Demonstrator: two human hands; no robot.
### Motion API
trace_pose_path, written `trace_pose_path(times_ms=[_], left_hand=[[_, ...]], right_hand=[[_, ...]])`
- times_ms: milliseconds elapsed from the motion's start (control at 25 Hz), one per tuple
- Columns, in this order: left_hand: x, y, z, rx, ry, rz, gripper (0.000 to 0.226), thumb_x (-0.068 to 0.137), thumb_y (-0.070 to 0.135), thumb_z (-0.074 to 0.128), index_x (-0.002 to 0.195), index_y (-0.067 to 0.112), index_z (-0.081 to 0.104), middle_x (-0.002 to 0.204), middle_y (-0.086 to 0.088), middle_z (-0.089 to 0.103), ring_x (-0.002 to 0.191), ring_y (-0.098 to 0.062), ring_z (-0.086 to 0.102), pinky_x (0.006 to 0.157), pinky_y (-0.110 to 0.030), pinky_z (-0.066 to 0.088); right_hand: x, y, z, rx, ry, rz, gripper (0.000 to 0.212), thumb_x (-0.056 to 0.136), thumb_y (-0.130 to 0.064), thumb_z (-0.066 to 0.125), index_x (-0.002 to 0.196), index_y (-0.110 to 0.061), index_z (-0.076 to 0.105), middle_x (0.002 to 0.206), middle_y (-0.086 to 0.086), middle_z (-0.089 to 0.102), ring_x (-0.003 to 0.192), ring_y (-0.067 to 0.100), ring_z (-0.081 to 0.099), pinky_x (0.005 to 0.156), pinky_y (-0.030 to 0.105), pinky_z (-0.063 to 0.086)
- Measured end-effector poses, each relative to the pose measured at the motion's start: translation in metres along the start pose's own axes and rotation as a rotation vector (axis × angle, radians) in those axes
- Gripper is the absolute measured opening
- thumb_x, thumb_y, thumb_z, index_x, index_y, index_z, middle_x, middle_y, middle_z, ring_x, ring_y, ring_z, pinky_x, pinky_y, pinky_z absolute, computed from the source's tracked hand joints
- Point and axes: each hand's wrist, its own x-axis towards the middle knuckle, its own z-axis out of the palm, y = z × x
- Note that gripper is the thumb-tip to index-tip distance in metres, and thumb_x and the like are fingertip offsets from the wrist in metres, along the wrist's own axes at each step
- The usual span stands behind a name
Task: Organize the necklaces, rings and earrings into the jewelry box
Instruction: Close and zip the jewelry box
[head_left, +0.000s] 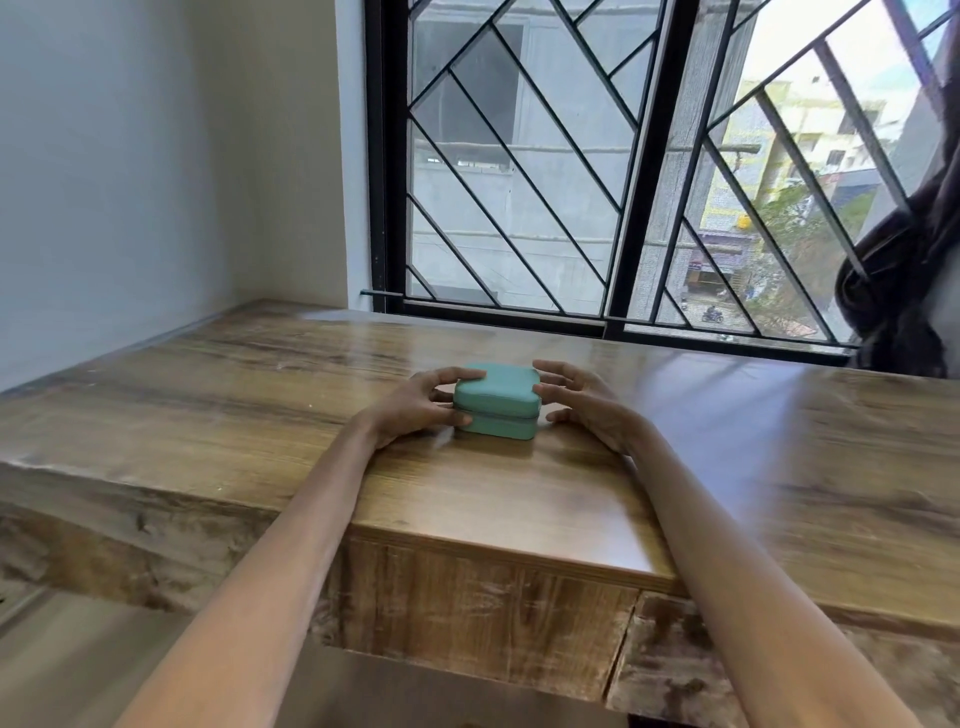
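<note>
Head view, frame centre: left hand (415, 408) grips the closed jewelry box (496, 408) (teal); right hand (582, 400), fingers spread, touches its side on the surface (519, 499).

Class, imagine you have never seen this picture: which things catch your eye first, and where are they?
A small teal jewelry box, closed, sits mid-table on the wooden table. The left hand grips its left side, and the right hand is at its right side, fingers spread. Behind, a black-barred window looks onto a street.

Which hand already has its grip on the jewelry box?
The left hand: its fingers wrap the teal jewelry box at its left end. The right hand is spread open beside the right end, fingertips only near it.
</note>
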Motion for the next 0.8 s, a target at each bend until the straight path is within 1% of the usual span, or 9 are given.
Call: trace_pose_path(times_ms=[120,240,320,400,480,560,640,720,800], left_hand=[[0.003,-0.004,-0.003,0.27,0.195,0.081,0.052,0.08,0.005,0.069,0.126,0.026,0.056,0.129,-0.003,0.047,0.108,-0.014,0.052,0.079,-0.012,0.045],[0.008,-0.005,-0.003,0.518,0.408,0.126,0.048,0.082,-0.004,0.06,0.123,0.02,0.059,0.116,-0.009,0.047,0.09,-0.015,0.056,0.083,-0.023,0.05],[0.009,-0.002,-0.001,0.475,0.431,0.094,0.046,0.086,-0.007,0.045,0.125,0.015,0.058,0.113,-0.01,0.045,0.094,-0.019,0.054,0.09,-0.029,0.05],[0.008,-0.001,0.002,0.366,0.367,0.035,0.041,0.092,0.014,0.044,0.132,0.013,0.051,0.121,-0.008,0.041,0.111,-0.023,0.048,0.099,-0.037,0.045],[0.008,-0.002,0.004,0.396,0.262,-0.026,0.073,0.08,0.055,0.051,0.141,0.015,0.038,0.129,-0.004,0.034,0.117,-0.022,0.044,0.101,-0.041,0.043],[0.008,-0.003,0.006,0.493,0.222,-0.044,0.103,0.063,0.073,0.057,0.144,0.016,0.028,0.132,-0.002,0.028,0.117,-0.021,0.042,0.102,-0.04,0.043],[0.012,-0.006,0.007,0.536,0.246,-0.021,0.1,0.067,0.063,0.067,0.144,0.013,0.026,0.135,-0.006,0.028,0.123,-0.023,0.04,0.105,-0.041,0.041],[0.015,-0.006,0.007,0.544,0.249,0.008,0.081,0.08,0.042,0.068,0.144,0.014,0.027,0.139,-0.009,0.03,0.127,-0.024,0.037,0.106,-0.036,0.038],[0.015,-0.007,0.005,0.519,0.244,0.03,0.066,0.084,0.029,0.067,0.141,0.02,0.034,0.139,-0.01,0.033,0.127,-0.025,0.038,0.099,-0.029,0.037]], right_hand=[[0.001,0.001,0.001,-0.079,0.052,-0.013,0.047,0.086,-0.021,0.066,0.131,-0.017,0.052,0.113,0.004,0.054,0.096,0.013,0.055,0.074,0.026,0.054],[0.003,0.004,0.0,-0.112,0.078,-0.04,0.032,0.091,-0.013,0.059,0.122,-0.018,0.059,0.109,0.006,0.055,0.097,0.012,0.054,0.074,0.025,0.053],[0.004,0.004,0.0,-0.116,0.094,-0.045,0.031,0.091,-0.004,0.054,0.12,-0.015,0.061,0.105,0.009,0.058,0.096,0.014,0.055,0.077,0.025,0.054],[0.003,0.004,0.0,-0.124,0.112,-0.051,0.034,0.09,0.003,0.052,0.121,-0.008,0.06,0.096,0.007,0.061,0.093,0.015,0.058,0.084,0.028,0.055],[0.002,0.003,0.001,-0.115,0.103,-0.058,0.037,0.087,0.008,0.052,0.121,-0.003,0.059,0.09,0.006,0.063,0.087,0.015,0.061,0.084,0.026,0.056],[0.002,0.002,0.003,-0.097,0.071,-0.061,0.04,0.084,0.011,0.055,0.121,-0.004,0.058,0.088,0.007,0.062,0.083,0.015,0.062,0.081,0.024,0.057],[0.002,0.003,0.008,-0.101,0.049,-0.071,0.045,0.081,0.011,0.06,0.121,-0.008,0.057,0.093,0.004,0.06,0.085,0.016,0.06,0.081,0.025,0.057],[0.001,0.003,0.011,-0.132,0.048,-0.08,0.051,0.079,0.007,0.065,0.124,-0.014,0.055,0.104,-0.002,0.056,0.091,0.015,0.059,0.081,0.025,0.055],[0.0,0.003,0.01,-0.144,0.024,-0.082,0.054,0.08,0.004,0.066,0.127,-0.016,0.052,0.111,-0.005,0.057,0.096,0.016,0.059,0.085,0.027,0.053]])
